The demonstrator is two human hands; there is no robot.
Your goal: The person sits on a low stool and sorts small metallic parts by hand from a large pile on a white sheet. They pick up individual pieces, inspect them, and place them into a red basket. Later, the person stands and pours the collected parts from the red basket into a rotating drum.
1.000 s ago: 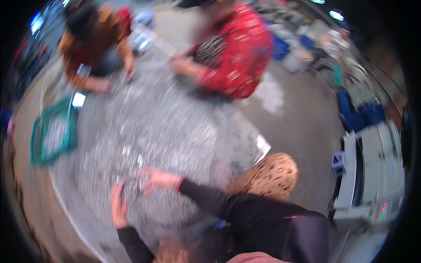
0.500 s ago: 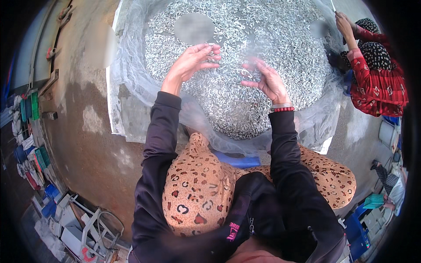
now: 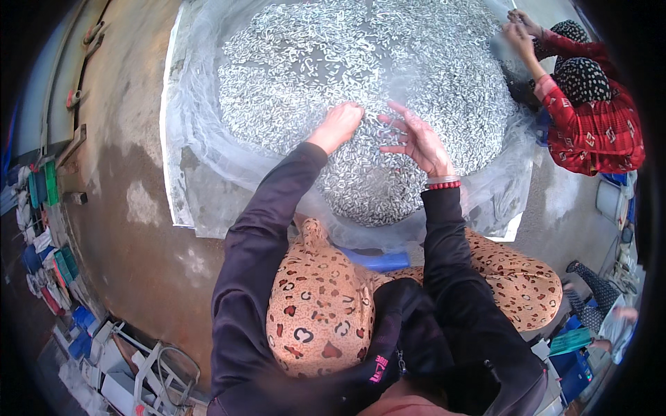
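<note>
Silvery fish pile [image 3: 361, 90] — small, slender, glistening

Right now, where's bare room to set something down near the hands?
Free: the concrete floor left of the clear sheet, between it and the crates. Crowded: the heap of small silvery pieces fills the sheet under the left hand and right hand; a co-worker's hands take the far right edge.

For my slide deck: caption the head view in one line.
Seated person's left hand and right hand work a heap of small silvery fish on translucent white netting.
</note>
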